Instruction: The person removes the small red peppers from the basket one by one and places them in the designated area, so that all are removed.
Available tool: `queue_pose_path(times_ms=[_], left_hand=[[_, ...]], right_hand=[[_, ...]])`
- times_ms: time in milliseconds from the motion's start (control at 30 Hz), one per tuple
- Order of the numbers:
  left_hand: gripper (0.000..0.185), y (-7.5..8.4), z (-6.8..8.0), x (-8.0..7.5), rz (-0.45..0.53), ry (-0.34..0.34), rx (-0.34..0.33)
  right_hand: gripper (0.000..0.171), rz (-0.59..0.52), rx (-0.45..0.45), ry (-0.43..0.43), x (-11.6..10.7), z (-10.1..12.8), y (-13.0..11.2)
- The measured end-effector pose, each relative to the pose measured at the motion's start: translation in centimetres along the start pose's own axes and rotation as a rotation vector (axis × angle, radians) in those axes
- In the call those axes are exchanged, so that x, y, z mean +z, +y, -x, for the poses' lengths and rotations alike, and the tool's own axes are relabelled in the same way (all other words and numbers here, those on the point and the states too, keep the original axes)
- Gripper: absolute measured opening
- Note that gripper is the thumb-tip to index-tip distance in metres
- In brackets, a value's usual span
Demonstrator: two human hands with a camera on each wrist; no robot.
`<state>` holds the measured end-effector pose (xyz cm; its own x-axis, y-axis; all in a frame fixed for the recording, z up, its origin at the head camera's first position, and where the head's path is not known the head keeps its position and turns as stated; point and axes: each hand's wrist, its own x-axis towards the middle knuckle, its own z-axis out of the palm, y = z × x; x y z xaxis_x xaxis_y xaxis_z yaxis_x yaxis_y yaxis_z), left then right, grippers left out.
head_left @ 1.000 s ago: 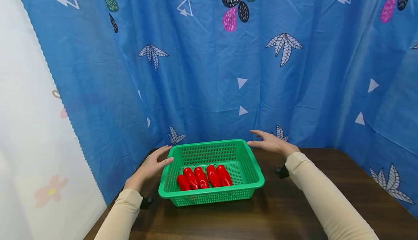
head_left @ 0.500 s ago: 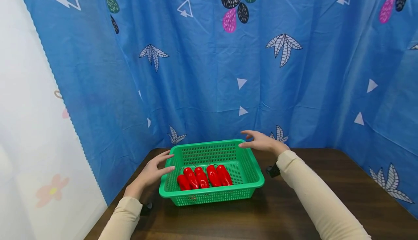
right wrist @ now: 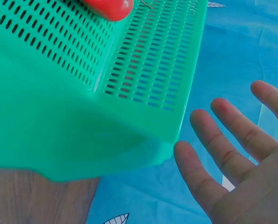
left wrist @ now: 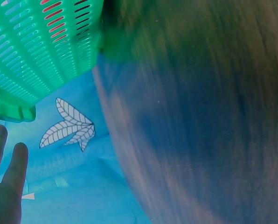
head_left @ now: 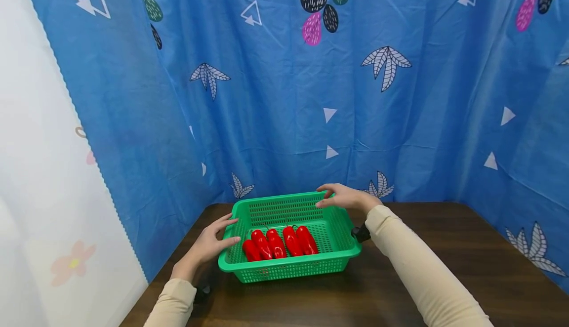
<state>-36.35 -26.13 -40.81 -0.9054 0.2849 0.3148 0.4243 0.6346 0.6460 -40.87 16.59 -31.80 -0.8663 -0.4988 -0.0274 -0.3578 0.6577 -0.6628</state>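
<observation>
Spread fingers beside a green plastic basket.
Thumb and fingers are parted on the left hand and right hand; 5 glossy, elongated red peppers are held inside the slotted basket on a wood-grained table. Just 1 is shown in the right wrist view.

left hand: fingers extended | right hand: fingers spread | forearms: angled inward

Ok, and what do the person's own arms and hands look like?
The left sleeve and right sleeve are long, plain and cream. The left hand and right hand are gloveless. A small black device shows at the left wrist, a similar dark piece at the right; I see no cables.
</observation>
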Motion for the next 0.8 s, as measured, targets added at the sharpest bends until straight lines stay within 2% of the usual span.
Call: queue_pose_path(times_ms=[167,500,800], left_hand=[[0.064,-0.1,0.2,0.1,0.004,0.001,-0.014],[0.057,-0.4,0.6,0.9,0.088,0.014,-0.054],[0.053,-0.6,0.9,1.3,0.142,0.022,-0.057]], right_hand=[[0.07,0.003,0.006,-0.008,0.2,-0.3,0.0],[0.065,-0.019,0.01,-0.009,0.7,-1.3,-0.2],[0.069,-0.002,0.02,-0.03,1.1,-2.1,-0.3]])
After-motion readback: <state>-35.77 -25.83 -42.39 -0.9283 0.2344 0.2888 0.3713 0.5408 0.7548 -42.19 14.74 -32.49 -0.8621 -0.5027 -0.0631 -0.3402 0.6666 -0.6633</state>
